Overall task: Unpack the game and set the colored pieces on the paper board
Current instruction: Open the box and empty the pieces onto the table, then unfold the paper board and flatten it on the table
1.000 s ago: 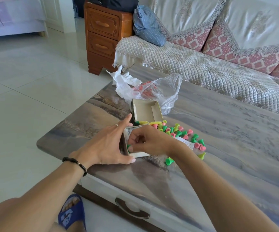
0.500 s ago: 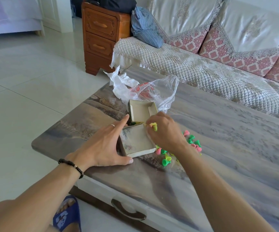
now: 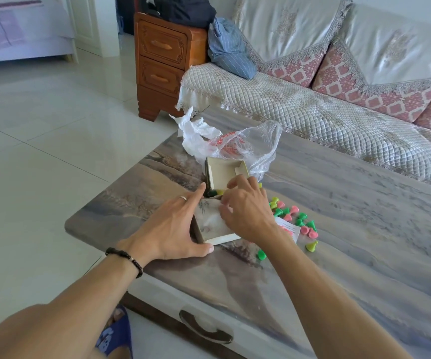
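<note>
A small cardboard game box [image 3: 210, 224] lies near the table's left corner. My left hand [image 3: 173, 226] rests against its left side, fingers straight, thumb along the near edge. My right hand [image 3: 248, 211] hovers over the box with fingers curled at its far edge; what they grip is hidden. Behind it stands the open box tray [image 3: 222, 171] with a few pieces inside. Several green, pink and yellow cone pieces [image 3: 293, 217] lie scattered to the right, partly on a folded paper sheet [image 3: 289, 228]. One yellow piece [image 3: 311, 246] and one green piece [image 3: 261, 254] lie apart.
A clear plastic bag [image 3: 250, 143] and crumpled white wrapping [image 3: 196, 130] lie behind the tray. The marble-patterned table [image 3: 364, 229] has a drawer handle [image 3: 205, 330] at its front. A quilted sofa [image 3: 312, 112] runs behind; a wooden cabinet [image 3: 162, 63] stands at left.
The box was tilted up a second ago and now lies flat. My right hand moved from the box's front to its far edge. My left hand stayed.
</note>
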Demonstrator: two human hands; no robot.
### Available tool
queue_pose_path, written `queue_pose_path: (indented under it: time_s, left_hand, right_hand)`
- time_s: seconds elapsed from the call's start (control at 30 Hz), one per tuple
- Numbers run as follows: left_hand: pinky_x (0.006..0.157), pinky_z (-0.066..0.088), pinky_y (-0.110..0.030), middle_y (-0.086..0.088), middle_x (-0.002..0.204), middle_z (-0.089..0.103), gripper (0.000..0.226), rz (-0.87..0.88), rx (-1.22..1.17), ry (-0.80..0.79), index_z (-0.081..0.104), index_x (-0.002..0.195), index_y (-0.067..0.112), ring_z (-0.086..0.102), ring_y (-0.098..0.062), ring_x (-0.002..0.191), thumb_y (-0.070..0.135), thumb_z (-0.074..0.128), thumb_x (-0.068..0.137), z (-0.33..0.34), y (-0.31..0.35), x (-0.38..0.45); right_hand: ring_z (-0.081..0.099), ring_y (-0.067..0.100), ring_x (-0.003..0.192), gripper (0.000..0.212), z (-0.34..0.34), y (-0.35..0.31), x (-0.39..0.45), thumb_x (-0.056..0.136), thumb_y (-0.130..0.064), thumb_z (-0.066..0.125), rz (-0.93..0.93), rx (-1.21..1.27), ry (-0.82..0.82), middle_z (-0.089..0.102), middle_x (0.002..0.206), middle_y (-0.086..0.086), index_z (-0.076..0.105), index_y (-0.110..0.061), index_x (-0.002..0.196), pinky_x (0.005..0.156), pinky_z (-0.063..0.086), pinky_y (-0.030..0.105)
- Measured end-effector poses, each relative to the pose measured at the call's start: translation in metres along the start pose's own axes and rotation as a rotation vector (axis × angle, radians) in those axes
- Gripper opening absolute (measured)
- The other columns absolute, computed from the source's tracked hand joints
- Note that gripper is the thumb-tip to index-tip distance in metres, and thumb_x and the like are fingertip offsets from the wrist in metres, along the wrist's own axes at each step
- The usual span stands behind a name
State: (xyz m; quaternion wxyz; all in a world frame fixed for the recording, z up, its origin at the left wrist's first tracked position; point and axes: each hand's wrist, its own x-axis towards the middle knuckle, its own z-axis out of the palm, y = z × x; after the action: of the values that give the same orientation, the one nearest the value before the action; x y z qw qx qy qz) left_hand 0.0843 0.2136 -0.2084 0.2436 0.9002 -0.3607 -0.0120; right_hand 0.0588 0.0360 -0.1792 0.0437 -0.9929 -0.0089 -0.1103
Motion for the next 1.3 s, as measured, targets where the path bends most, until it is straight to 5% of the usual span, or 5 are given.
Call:
queue_pose_path:
  time_s: [0.23, 0.47, 0.7, 0.9, 1.3]
  left_hand:
    - [0.087, 0.038, -0.025, -0.004, 0.137, 0.045, 0.124, -0.081, 0.001, -0.030, -0.007, 0.153, 0.024, 0.040, -0.019, 0.124, 0.062, 0.072, 0.065, -0.007, -0.004, 0.002]
    - [0.117, 0.015, -0.030, 0.000, 0.161, 0.007, 0.121, -0.025, 0.013, 0.025, 0.001, 0.153, 0.018, -0.004, -0.009, 0.147, 0.071, 0.067, 0.066, -0.019, 0.020, 0.005]
    - [0.101, 0.032, -0.018, 0.019, 0.138, 0.039, 0.095, 0.127, -0.284, 0.251, 0.027, 0.147, 0.024, 0.036, 0.004, 0.123, 0.049, 0.078, 0.071, -0.037, 0.096, 0.034]
    - [0.078, 0.051, -0.023, 0.015, 0.101, 0.068, 0.026, 0.124, -0.609, 0.309, 0.060, 0.110, 0.023, 0.064, -0.005, 0.094, 0.012, 0.067, 0.087, -0.034, 0.149, 0.060]
    - [0.081, 0.051, -0.029, 0.009, 0.113, 0.054, 0.054, 0.201, -0.433, 0.383, 0.054, 0.125, 0.023, 0.055, -0.005, 0.096, 0.039, 0.071, 0.077, 0.034, 0.241, 0.069]
  right_hand:
    - [0.056, 0.018, 0.062, 0.013, -0.030, 0.016, -0.013, 0.089, -0.020, 0.055, 0.240, 0.464, 0.109, 0.062, 0.071, 0.000, 0.060, -0.010, 0.081, 0.057, 0.045, 0.033]
    - [0.054, 0.021, 0.062, 0.023, -0.039, 0.039, -0.026, 0.087, -0.023, 0.056, 0.494, 0.932, 0.223, 0.054, 0.065, 0.002, 0.054, -0.007, 0.071, 0.069, 0.055, 0.051]
    - [0.066, 0.023, 0.075, 0.014, -0.087, 0.056, -0.049, 0.097, -0.012, 0.052, 0.467, 1.399, 0.284, 0.064, 0.085, 0.014, 0.051, -0.005, 0.084, 0.065, 0.057, 0.034]
    - [0.066, 0.024, 0.071, 0.017, -0.119, 0.092, -0.080, 0.093, -0.018, 0.060, 0.559, 1.528, 0.440, 0.066, 0.090, 0.014, 0.055, -0.005, 0.102, 0.066, 0.056, 0.036]
    - [0.070, 0.035, 0.075, 0.015, -0.129, 0.157, -0.156, 0.081, -0.010, 0.071, 0.692, 1.099, 0.472, 0.070, 0.081, 0.024, 0.068, 0.004, 0.077, 0.063, 0.061, 0.044]
